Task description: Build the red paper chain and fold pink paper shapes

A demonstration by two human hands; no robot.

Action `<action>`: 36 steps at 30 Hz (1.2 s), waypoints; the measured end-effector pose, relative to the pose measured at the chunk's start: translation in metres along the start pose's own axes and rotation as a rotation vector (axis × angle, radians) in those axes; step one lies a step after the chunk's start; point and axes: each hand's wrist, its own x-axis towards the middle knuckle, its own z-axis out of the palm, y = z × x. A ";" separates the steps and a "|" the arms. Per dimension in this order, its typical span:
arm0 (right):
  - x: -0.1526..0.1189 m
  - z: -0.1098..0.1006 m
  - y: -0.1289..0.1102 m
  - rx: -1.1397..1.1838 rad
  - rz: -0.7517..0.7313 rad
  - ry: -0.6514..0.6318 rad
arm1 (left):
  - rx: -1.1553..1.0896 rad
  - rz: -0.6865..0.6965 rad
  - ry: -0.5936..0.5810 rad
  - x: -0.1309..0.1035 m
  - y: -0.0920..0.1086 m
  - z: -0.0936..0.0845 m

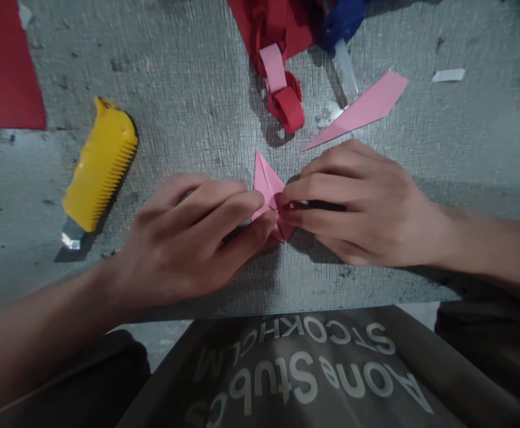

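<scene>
A small folded piece of pink paper (267,181) lies on the grey textured table, its pointed tip facing away from me. From the left, my left hand (197,232) pinches its lower left part between thumb and index finger. My right hand (353,205) grips the right edge with thumb and fingertips together. Fold lines cross the paper's middle, and my fingertips hide parts of both sides. Just beyond my right hand lies a separate long pink paper piece (362,113) with a sharp point.
Left of my hands lies a yellow-handled cutter (101,166). A red and pink paper chain (289,107) lies beyond the folded paper, beside a blue tool (342,24) with a translucent stick. Red paper (10,71) is at far left, a white scrap (448,75) at right. The table edge runs near me.
</scene>
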 end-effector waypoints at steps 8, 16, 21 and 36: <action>-0.002 0.001 0.001 0.017 0.001 0.000 | -0.012 0.039 0.034 -0.002 -0.003 -0.001; 0.001 0.000 -0.001 -0.009 0.002 0.022 | -0.029 -0.030 0.042 -0.002 -0.001 -0.001; 0.001 0.000 -0.001 0.000 -0.004 0.029 | -0.025 -0.012 0.043 -0.002 -0.003 -0.001; 0.002 -0.001 -0.001 0.026 0.014 0.013 | -0.159 -0.123 0.022 -0.003 -0.004 -0.001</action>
